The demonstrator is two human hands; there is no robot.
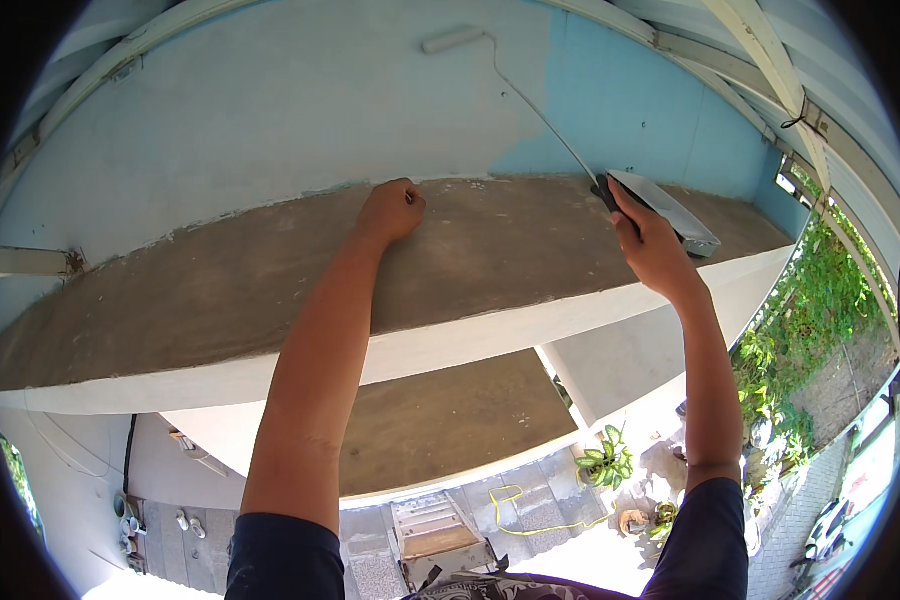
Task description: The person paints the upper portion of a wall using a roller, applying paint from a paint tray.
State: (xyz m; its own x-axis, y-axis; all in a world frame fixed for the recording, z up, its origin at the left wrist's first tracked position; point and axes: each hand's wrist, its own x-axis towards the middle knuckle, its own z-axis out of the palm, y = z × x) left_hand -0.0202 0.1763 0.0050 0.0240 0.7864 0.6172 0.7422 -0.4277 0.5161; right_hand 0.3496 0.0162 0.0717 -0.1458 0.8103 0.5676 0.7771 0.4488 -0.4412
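Observation:
My right hand point(655, 248) is closed around the black handle of a paint roller point(545, 118). Its long thin wire frame reaches up and to the left, and the pale roller sleeve point(452, 41) is at the wall point(330, 110). Most of that wall is coated whitish grey; its right part is still bright blue. Just beyond my right hand a paint tray point(670, 210) rests on the brown concrete ledge point(490, 240). My left hand point(395, 210) is a loose fist at the ledge's back edge, with no object visible in it.
The ledge ends in a white front edge point(470, 335), with a drop below it. Far down are a wooden ladder point(435, 535), a yellow hose point(510, 500), a leafy plant point(607, 458) and shoes point(192, 524). White roof beams point(760, 45) run overhead at the right.

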